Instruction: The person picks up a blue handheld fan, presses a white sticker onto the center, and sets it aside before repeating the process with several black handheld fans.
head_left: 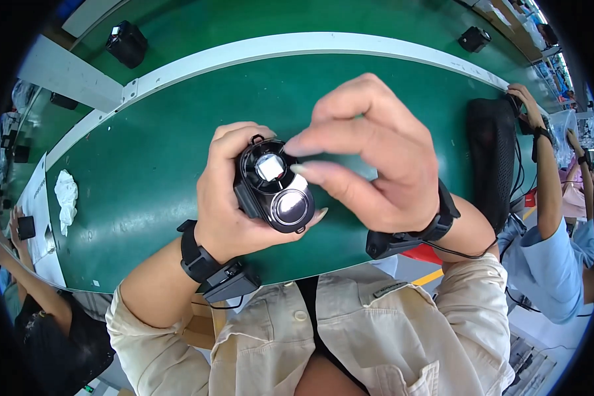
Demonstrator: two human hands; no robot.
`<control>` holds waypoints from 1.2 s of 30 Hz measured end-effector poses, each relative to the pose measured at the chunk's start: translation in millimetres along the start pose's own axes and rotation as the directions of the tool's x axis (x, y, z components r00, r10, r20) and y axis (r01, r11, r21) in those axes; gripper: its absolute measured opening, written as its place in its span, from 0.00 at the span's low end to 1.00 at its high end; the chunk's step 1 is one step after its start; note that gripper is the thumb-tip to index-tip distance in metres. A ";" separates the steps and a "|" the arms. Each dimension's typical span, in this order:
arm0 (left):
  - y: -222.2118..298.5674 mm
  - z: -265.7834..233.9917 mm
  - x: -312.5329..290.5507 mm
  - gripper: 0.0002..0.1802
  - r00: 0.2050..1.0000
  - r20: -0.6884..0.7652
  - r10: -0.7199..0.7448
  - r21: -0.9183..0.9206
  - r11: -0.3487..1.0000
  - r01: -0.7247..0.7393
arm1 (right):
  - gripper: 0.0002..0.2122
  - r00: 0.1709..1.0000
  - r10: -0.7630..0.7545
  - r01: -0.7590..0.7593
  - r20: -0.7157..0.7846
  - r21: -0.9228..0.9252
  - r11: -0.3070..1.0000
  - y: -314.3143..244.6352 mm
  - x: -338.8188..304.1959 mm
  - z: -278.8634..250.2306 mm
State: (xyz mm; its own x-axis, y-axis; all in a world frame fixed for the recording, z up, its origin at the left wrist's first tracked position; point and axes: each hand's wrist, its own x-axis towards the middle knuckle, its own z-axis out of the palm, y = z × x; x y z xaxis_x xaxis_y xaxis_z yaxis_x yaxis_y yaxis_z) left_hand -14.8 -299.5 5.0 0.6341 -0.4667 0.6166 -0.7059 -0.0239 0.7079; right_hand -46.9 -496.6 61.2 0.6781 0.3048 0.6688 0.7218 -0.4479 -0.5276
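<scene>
Glossy black housing, held over the green counter, the left hand's grip wrapped firmly round it. Its round opening contains a bright, squarish piece. Beside that, the right hand's grip stands slightly parted, empty.

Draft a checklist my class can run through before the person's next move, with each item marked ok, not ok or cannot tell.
1. Left hand has hold of the device: ok, fingers and thumb are around its sides.
2. Device's round opening faces the camera: ok, the pale square inside shows.
3. Right hand touches the device: cannot tell, thumb and forefinger are parted at its edge.
4. Device is clear of the table: cannot tell, the view is from above.
5. Tissue is away from both hands: ok, it lies toward the table's left end.
</scene>
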 end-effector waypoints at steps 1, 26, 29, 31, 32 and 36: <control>-0.9 0.5 -0.4 0.47 1.000 -0.003 -0.010 0.001 1.000 0.010 | 0.12 0.999 -0.044 0.045 0.020 -0.015 0.999 -1.3 0.1 0.2; 0.8 2.9 -2.6 0.46 0.997 0.064 -0.051 -0.005 0.999 0.052 | 0.23 0.926 0.312 -0.377 0.211 0.553 0.743 8.1 -7.4 21.2; 2.8 1.3 -2.4 0.47 0.996 0.073 -0.040 0.037 0.999 0.038 | 0.26 0.804 0.375 -0.595 0.462 0.607 0.528 6.5 -9.5 27.6; 2.5 0.7 -3.7 0.47 0.996 0.077 -0.043 0.059 0.998 0.038 | 0.25 0.788 0.400 -0.615 0.467 0.624 0.482 6.0 -12.0 29.9; 2.1 0.5 -3.4 0.47 0.994 0.085 -0.063 0.055 0.997 0.058 | 0.24 0.774 0.423 -0.630 0.471 0.640 0.439 5.7 -12.8 30.7; 0.6 0.9 -5.0 0.47 0.990 0.094 -0.103 0.037 0.994 0.100 | 0.24 0.753 0.437 -0.641 0.492 0.701 0.313 5.5 -14.0 34.1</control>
State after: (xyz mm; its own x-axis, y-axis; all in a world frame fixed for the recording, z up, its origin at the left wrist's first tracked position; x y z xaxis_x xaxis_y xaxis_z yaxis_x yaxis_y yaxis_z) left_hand -18.7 -298.0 2.1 0.6712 -0.5425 0.5051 -0.6501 -0.1035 0.7528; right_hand -47.7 -474.7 31.1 0.8942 0.4474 0.0149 -0.1110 0.2538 -0.9609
